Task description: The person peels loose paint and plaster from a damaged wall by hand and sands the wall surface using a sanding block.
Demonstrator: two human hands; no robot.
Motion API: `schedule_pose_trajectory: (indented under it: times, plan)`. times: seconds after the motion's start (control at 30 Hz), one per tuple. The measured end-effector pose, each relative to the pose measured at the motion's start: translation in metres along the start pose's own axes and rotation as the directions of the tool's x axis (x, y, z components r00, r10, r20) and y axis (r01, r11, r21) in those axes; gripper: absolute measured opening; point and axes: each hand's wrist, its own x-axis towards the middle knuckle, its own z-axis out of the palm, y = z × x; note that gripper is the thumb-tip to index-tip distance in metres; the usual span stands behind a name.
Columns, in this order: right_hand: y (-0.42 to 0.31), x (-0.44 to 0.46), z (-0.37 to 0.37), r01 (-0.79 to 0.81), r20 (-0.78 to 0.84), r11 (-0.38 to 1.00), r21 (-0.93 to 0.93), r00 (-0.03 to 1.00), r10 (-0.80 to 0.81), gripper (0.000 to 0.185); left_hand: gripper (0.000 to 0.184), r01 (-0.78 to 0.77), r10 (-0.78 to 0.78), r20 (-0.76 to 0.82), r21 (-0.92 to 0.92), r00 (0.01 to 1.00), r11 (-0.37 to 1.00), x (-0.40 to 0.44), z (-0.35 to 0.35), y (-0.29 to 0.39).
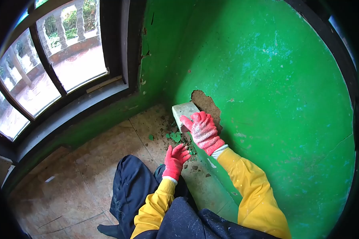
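My right hand [202, 129] grips the pale block [185, 109], centre frame; left hand [175, 160] spread, empty. Block could slip (dusty glove [210, 139]); pressing could crumble the bare patch [208, 106].

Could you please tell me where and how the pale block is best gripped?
Probably grip the pale block by its near edge, from the person's side, as the right hand does: its flat face turns to the camera, and the green wall crowds its right.

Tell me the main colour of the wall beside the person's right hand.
The wall is green; it shows best in the head view.
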Motion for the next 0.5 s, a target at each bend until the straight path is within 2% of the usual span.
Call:
schedule_pose_trajectory:
  times: [0.03, 0.07, 0.1, 0.17, 0.23, 0.27, 0.3, 0.37, 0.4, 0.43, 0.5]
  plan:
    - [-0.003, 0.005, -0.007, 0.002, -0.080, 1.000, 0.011, 0.997, -0.002, 0.032, 0.071, -0.001, 0.002, 0.031, -0.036, 1.000, 0.999, 0.004, -0.003, -0.001]
    - [-0.004, 0.009, -0.015, 0.108, -0.214, 0.988, 0.111, 0.973, -0.082, 0.032, 0.071, 0.004, 0.001, 0.060, -0.073, 0.998, 0.997, 0.008, -0.005, -0.003]
    - [-0.011, 0.012, -0.020, 0.039, -0.279, 0.940, 0.338, 0.958, 0.061, 0.038, 0.071, 0.012, -0.008, 0.051, -0.071, 0.999, 0.997, 0.003, -0.001, -0.006]
    - [-0.018, 0.008, -0.007, 0.071, -0.291, 0.901, 0.427, 0.955, 0.063, 0.046, 0.069, 0.020, -0.017, 0.049, -0.072, 0.999, 0.997, 0.003, 0.000, -0.005]
    - [-0.008, 0.002, -0.008, 0.132, -0.331, 0.971, 0.198, 0.942, -0.061, 0.048, 0.068, 0.006, -0.001, 0.047, -0.096, 0.999, 0.995, 0.005, 0.009, -0.010]
    - [-0.006, -0.003, 0.004, 0.050, -0.349, 0.954, 0.295, 0.935, 0.059, 0.043, 0.068, 0.009, -0.004, 0.042, -0.106, 0.999, 0.994, 0.004, 0.011, -0.009]
    - [0.005, -0.008, 0.006, 0.154, -0.257, 0.972, 0.179, 0.961, -0.105, 0.041, 0.068, 0.009, -0.006, 0.025, -0.107, 1.000, 0.994, 0.000, 0.007, -0.003]
    - [0.015, -0.014, 0.026, -0.036, -0.086, 0.998, 0.045, 0.996, 0.040, 0.043, 0.068, 0.007, -0.006, 0.019, -0.089, 1.000, 0.996, -0.005, 0.007, -0.004]
    - [0.014, -0.009, 0.011, 0.041, -0.026, 0.999, 0.013, 0.999, -0.040, 0.044, 0.068, 0.005, -0.005, 0.004, -0.077, 1.000, 0.997, -0.005, 0.008, -0.005]
    - [0.005, -0.007, 0.002, 0.047, 0.012, 0.999, -0.019, 0.999, -0.047, 0.043, 0.068, 0.000, -0.001, -0.007, -0.066, 1.000, 0.998, -0.001, 0.008, -0.004]
    - [-0.010, -0.005, 0.008, 0.020, -0.215, 0.906, 0.423, 0.973, 0.079, 0.043, 0.068, 0.009, -0.007, 0.022, -0.103, 1.000, 0.995, 0.001, 0.007, -0.004]
